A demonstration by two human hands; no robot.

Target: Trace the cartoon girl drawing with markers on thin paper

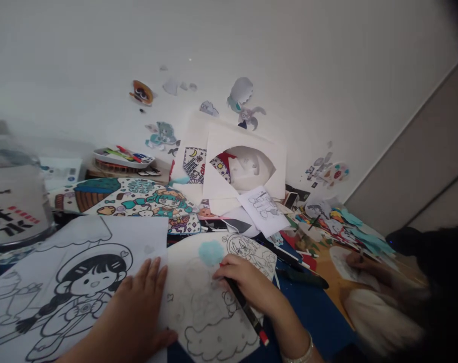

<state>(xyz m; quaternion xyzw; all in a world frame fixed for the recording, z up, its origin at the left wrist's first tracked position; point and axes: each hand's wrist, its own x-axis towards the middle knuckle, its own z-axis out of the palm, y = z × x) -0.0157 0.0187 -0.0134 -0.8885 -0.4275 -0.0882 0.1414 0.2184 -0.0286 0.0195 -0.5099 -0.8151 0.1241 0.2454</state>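
Note:
My left hand [132, 302] lies flat, fingers stretched, on a white sheet [149, 232] with a black outline drawing of a winking girl in a cap with a braid. Between the fingers of my right hand [253, 285] is a black marker [242, 301] with a red end, slanting down to the right. It is over a round-edged drawing paper [185, 252] bearing faint sketch lines, black outlines of a cartoon figure and a cloud shape, and a light-blue patch [210, 252]. The fingers hide where the tip meets the paper.
A coloured cutout drawing [168, 199], a white tray of pens [123, 157] and a large clear container [17, 201] stand behind on the left. A white card with an eye-shaped hole [219, 189] leans at the wall. At right, another person's hand [359, 262] works on paper.

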